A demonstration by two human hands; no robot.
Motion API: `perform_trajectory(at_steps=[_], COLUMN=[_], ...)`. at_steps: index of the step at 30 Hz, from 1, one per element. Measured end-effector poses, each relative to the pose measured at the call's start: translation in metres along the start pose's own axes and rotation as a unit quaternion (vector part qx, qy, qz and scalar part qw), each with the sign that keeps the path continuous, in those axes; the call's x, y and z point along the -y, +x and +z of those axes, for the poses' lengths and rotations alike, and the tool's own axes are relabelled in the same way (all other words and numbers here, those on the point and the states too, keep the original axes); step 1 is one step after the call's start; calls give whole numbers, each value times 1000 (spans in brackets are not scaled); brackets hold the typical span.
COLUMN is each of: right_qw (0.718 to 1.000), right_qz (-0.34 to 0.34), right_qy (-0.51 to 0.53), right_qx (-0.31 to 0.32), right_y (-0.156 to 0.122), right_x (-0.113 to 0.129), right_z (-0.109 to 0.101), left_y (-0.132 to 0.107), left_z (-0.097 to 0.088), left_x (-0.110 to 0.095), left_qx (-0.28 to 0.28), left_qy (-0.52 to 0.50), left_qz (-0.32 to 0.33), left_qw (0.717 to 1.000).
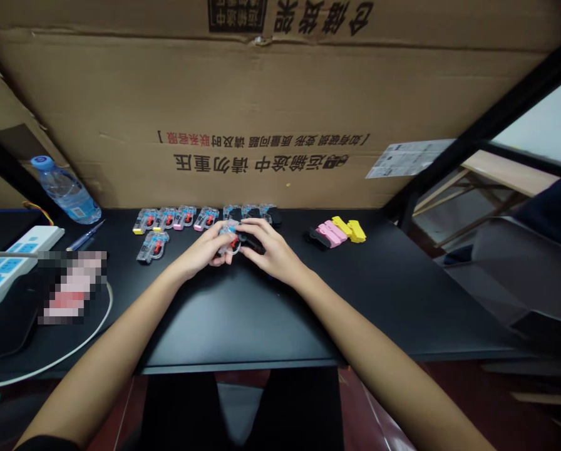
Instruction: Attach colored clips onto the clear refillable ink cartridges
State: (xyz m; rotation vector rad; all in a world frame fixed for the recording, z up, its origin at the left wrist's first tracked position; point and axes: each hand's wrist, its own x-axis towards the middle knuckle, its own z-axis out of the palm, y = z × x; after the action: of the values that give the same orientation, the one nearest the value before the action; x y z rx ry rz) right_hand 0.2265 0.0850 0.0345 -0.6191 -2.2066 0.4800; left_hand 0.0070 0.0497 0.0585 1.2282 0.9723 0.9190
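Note:
My left hand (209, 249) is closed around a small clear plastic toy gun (228, 238) with red and blue parts inside. My right hand (272, 250) is curled in from the other side, its fingers pinching a black plastic piece (250, 242) against the toy gun's right side. Whether the two parts are joined cannot be made out. Behind and left of my hands stands a row of similar clear toy guns (185, 217), some with yellow or pink ends. One more toy gun (153, 247) lies in front of that row. To the right are pink plastic pieces (332, 233), yellow pieces (355, 230) and a black piece (316, 238).
A tall cardboard sheet (271, 94) walls off the back of the black table (243, 326). On the left are a water bottle (69, 191), a pen (86, 236), a white power strip (22, 263), a dark phone-like object (10, 313) and a white cable (74, 351).

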Motion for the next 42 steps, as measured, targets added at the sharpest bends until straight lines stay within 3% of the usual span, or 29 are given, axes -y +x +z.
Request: perform_trajectory(at_steps=[4, 7, 10, 13, 16, 22, 29, 33, 42], right_qw=[1000, 991, 954, 914, 892, 888, 926, 919, 925], right_qz=[1, 105, 236, 283, 288, 288, 249, 245, 249], right_qy=[11, 60, 178, 291, 348, 355, 281, 293, 286], right_qx=[-27, -50, -44, -19, 2, 44, -46, -97, -3], right_y=[1, 2, 5, 8, 10, 7, 5, 6, 6], right_x=[0, 5, 9, 10, 10, 14, 13, 12, 5], right_z=[1, 1, 2, 1, 1, 5, 11, 14, 6], left_y=[-2, -2, -3, -4, -2, 6, 1, 1, 1], left_z=[4, 2, -4, -8, -8, 5, 9, 8, 4], left_x=[-2, -5, -8, -7, -3, 11, 8, 6, 5], left_qx=[10, 21, 17, -31, -86, -92, -131, -138, -136], left_qy=[-60, -62, 19, 165, 222, 124, 175, 176, 188], left_qz=[-16, 7, 35, 85, 142, 140, 154, 157, 174], left_qw=[998, 998, 999, 982, 961, 978, 963, 962, 957])
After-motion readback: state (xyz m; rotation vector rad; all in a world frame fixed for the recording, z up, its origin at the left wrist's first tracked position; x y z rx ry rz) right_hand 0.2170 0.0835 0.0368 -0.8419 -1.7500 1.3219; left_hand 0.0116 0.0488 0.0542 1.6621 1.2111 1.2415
